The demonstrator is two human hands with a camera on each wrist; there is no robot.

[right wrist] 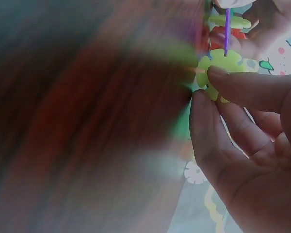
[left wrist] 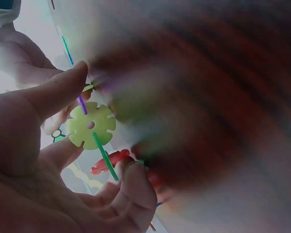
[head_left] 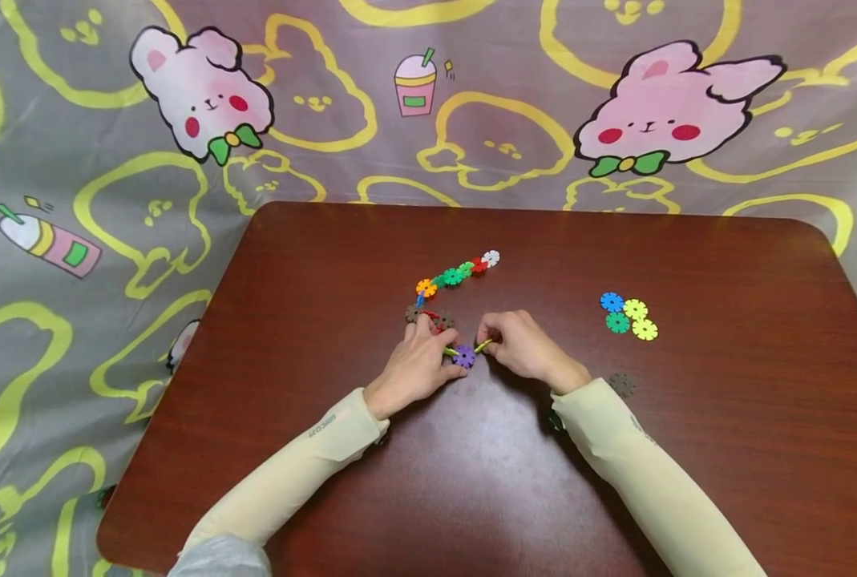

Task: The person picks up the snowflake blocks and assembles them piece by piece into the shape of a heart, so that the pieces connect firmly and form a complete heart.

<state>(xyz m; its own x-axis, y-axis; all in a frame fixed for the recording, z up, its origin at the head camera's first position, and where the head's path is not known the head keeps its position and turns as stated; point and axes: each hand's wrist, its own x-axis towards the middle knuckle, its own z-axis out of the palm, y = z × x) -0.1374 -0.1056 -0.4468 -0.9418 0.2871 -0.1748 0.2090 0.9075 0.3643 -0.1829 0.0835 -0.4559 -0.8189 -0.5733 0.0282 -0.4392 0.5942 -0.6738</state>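
Note:
A chain of notched plastic discs, the snowflake-shaped building kind, curves across the table in the head view, from a white disc (head_left: 491, 258) through an orange disc (head_left: 426, 288) to a purple disc (head_left: 464, 357). My left hand (head_left: 417, 361) lies over the near part of the chain and grips the purple disc between thumb and fingers. A yellow-green disc (left wrist: 91, 125) and a green disc (left wrist: 105, 158), seen edge-on, show among its fingers. With thumb and index finger my right hand (head_left: 525, 346) pinches another yellow-green disc (right wrist: 222, 73), which touches the purple disc's edge.
Right of the hands lie a loose blue disc (head_left: 612, 302), a green disc (head_left: 618, 323) and two yellow discs (head_left: 644, 329). A brownish-grey disc (head_left: 621, 385) is beside the right sleeve. The brown table (head_left: 313, 264) meets a patterned cloth (head_left: 392, 152) at its back.

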